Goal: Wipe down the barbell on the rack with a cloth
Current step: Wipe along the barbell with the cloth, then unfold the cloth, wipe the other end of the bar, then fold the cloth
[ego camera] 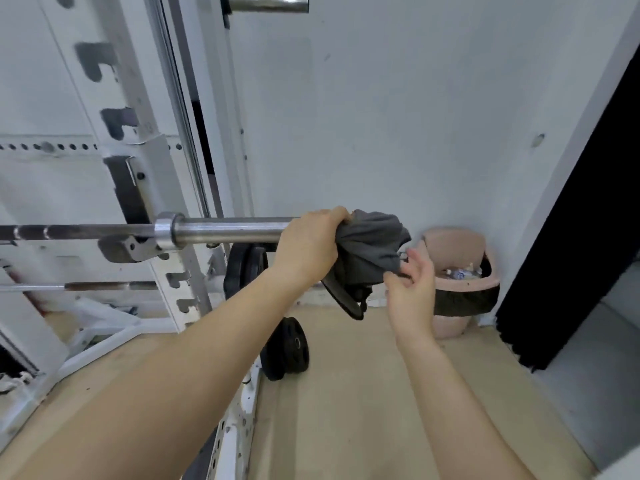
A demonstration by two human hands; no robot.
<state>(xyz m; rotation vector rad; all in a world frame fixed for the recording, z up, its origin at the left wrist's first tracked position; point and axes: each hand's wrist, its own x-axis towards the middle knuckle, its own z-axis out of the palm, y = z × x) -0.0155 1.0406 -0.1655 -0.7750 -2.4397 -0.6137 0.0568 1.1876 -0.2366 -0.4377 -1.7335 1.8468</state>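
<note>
The barbell [221, 231] lies level on a hook of the white rack [138, 140], its steel sleeve pointing right. A dark grey cloth [369, 249] is bunched over the sleeve's right end and hides the tip. My left hand [310, 245] grips the cloth around the sleeve from above. Just right of it and lower, my right hand [412, 282] pinches a hanging edge of the same cloth between thumb and fingers.
A pink bin [460, 282] with a black liner stands against the white wall, right behind the cloth. Black weight plates [285, 348] lean on the rack's foot below the sleeve. A second bar end [270, 3] sticks out high up. A dark curtain hangs at the right.
</note>
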